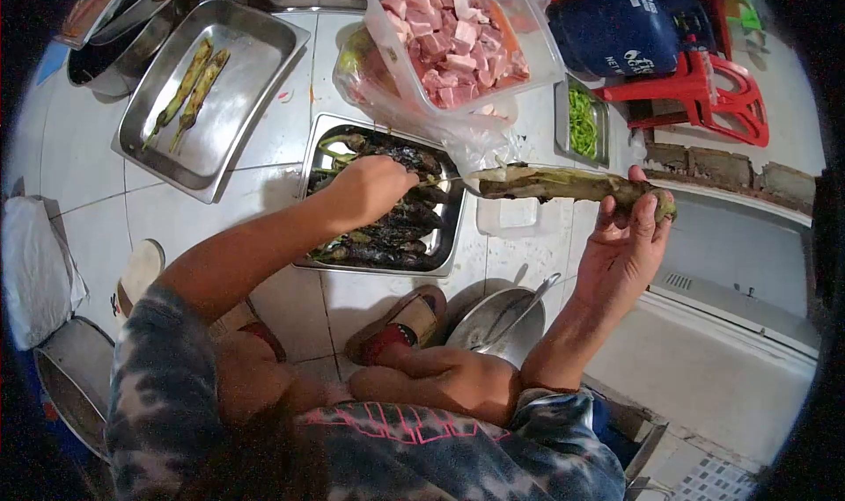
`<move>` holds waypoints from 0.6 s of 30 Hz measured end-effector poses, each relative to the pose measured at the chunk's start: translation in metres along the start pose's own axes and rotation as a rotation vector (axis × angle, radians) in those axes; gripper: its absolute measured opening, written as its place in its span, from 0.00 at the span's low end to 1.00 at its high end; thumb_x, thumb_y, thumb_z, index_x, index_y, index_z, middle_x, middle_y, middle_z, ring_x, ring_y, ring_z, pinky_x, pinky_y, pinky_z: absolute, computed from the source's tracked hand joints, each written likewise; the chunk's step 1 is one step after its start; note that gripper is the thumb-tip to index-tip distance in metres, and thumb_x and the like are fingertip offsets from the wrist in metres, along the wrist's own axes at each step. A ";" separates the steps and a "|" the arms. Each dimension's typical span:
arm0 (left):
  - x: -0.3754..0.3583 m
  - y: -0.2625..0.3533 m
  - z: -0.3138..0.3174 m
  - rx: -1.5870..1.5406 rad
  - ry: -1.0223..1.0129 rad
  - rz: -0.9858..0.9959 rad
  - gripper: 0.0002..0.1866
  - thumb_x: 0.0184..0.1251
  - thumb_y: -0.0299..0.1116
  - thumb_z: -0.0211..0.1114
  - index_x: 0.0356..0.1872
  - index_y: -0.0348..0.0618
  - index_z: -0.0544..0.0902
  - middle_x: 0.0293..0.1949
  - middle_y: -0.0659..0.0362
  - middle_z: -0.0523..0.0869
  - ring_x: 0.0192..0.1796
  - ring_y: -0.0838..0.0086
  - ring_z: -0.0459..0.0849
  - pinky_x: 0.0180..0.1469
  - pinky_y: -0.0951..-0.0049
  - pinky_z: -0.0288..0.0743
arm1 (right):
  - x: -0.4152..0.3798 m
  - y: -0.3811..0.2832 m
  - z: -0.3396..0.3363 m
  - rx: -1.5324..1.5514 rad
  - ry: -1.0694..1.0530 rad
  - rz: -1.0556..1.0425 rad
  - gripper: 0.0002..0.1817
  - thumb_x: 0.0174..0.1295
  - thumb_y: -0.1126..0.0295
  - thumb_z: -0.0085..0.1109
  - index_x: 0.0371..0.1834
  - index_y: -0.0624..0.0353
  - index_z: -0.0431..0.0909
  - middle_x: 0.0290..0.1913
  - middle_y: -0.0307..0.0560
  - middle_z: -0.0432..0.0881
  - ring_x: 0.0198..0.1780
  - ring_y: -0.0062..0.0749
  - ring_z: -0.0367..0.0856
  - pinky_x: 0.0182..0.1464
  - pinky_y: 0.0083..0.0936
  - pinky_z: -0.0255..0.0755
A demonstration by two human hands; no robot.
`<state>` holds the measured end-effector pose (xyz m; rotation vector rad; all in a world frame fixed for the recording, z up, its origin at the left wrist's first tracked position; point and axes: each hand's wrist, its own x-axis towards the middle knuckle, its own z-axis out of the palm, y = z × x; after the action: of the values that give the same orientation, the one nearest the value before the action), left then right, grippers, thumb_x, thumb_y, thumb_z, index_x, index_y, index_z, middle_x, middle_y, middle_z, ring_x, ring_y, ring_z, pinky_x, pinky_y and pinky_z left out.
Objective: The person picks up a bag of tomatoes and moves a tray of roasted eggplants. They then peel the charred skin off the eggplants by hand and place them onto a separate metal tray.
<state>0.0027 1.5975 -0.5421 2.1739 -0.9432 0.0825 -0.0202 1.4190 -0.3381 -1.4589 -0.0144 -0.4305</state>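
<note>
My right hand [631, 237] holds a long roasted eggplant [559, 184] by one end, with thumb and fingers around it. The eggplant lies nearly level in the air, greenish, with dark skin patches left on it. My left hand [374, 189] is closed on a thin metal utensil, probably a spoon [449, 181], whose tip touches the eggplant's far end. Below my left hand, a metal tray [447, 256] holds several charred, blackened eggplants [400, 233], partly hidden by the hand and forearm. Two peeled eggplants [195, 96] rest in another metal tray [264, 39] on the left.
A plastic tub [400, 70] of cubed raw meat [458, 48] stands at the back, beside a plastic bag. Sliced green vegetables [582, 123] fill a small tray. A blue gas cylinder [616, 26] and red plastic stool [731, 105] stand right. A metal bowl [466, 325] sits near my feet.
</note>
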 end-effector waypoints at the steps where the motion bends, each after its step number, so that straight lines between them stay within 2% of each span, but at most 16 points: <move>1: 0.000 0.001 -0.002 -0.009 0.026 0.015 0.11 0.41 0.25 0.54 0.31 0.42 0.77 0.26 0.54 0.78 0.32 0.62 0.77 0.36 0.66 0.70 | -0.001 0.000 -0.001 0.010 -0.022 -0.003 0.11 0.56 0.72 0.45 0.44 0.59 0.63 0.44 0.54 0.70 0.39 0.25 0.73 0.37 0.17 0.74; 3: 0.002 0.006 -0.007 0.009 0.045 0.008 0.10 0.42 0.27 0.55 0.30 0.44 0.77 0.26 0.55 0.77 0.33 0.63 0.77 0.35 0.66 0.70 | -0.001 0.000 -0.003 0.025 -0.030 0.003 0.12 0.56 0.72 0.45 0.44 0.59 0.63 0.44 0.54 0.70 0.39 0.25 0.73 0.36 0.17 0.75; 6: 0.019 0.030 -0.039 0.083 -0.221 -0.167 0.07 0.45 0.29 0.56 0.28 0.45 0.77 0.26 0.57 0.77 0.33 0.64 0.76 0.34 0.67 0.69 | -0.003 -0.002 0.000 0.034 0.010 0.025 0.14 0.54 0.74 0.48 0.43 0.57 0.61 0.44 0.55 0.70 0.37 0.27 0.74 0.33 0.21 0.74; 7: 0.018 0.029 -0.034 0.026 -0.025 -0.080 0.05 0.44 0.30 0.56 0.25 0.43 0.76 0.24 0.57 0.76 0.32 0.64 0.75 0.32 0.66 0.68 | -0.005 -0.003 0.002 0.035 0.033 0.033 0.15 0.53 0.75 0.50 0.43 0.56 0.59 0.43 0.55 0.71 0.36 0.29 0.74 0.32 0.23 0.74; 10: 0.026 0.032 -0.023 -0.221 0.051 -0.118 0.08 0.45 0.29 0.58 0.30 0.44 0.75 0.29 0.55 0.76 0.37 0.63 0.74 0.36 0.67 0.69 | -0.008 -0.005 0.008 0.020 0.025 0.045 0.16 0.53 0.75 0.50 0.44 0.56 0.59 0.42 0.55 0.71 0.35 0.29 0.74 0.29 0.21 0.75; 11: 0.028 0.033 -0.019 -0.239 0.087 -0.097 0.15 0.45 0.28 0.59 0.38 0.42 0.72 0.34 0.54 0.76 0.39 0.66 0.75 0.39 0.70 0.69 | -0.010 -0.006 0.010 0.010 0.027 0.043 0.16 0.52 0.74 0.51 0.44 0.56 0.59 0.42 0.55 0.71 0.35 0.29 0.74 0.29 0.21 0.75; 14: 0.036 0.053 -0.028 -0.737 0.078 -0.308 0.21 0.46 0.29 0.60 0.45 0.39 0.68 0.38 0.54 0.75 0.40 0.71 0.75 0.42 0.74 0.69 | -0.013 -0.007 0.015 -0.004 0.013 0.042 0.17 0.52 0.73 0.52 0.44 0.56 0.59 0.41 0.55 0.71 0.34 0.29 0.74 0.27 0.20 0.75; 15: 0.038 0.055 -0.031 -0.844 0.019 -0.318 0.25 0.47 0.31 0.62 0.47 0.36 0.66 0.40 0.54 0.74 0.42 0.75 0.74 0.44 0.75 0.68 | -0.013 -0.007 0.016 0.001 -0.004 0.043 0.17 0.51 0.73 0.52 0.44 0.56 0.59 0.41 0.55 0.72 0.34 0.29 0.74 0.27 0.20 0.75; 18: 0.039 0.061 -0.027 -0.889 0.223 -0.231 0.24 0.44 0.34 0.62 0.44 0.38 0.68 0.35 0.51 0.76 0.34 0.65 0.76 0.39 0.72 0.68 | -0.014 -0.006 0.021 0.016 -0.009 0.054 0.18 0.51 0.73 0.53 0.44 0.56 0.59 0.41 0.54 0.72 0.33 0.28 0.74 0.27 0.19 0.75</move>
<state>-0.0026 1.5642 -0.4723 1.3883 -0.4546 -0.1748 -0.0299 1.4423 -0.3331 -1.4419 0.0144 -0.3796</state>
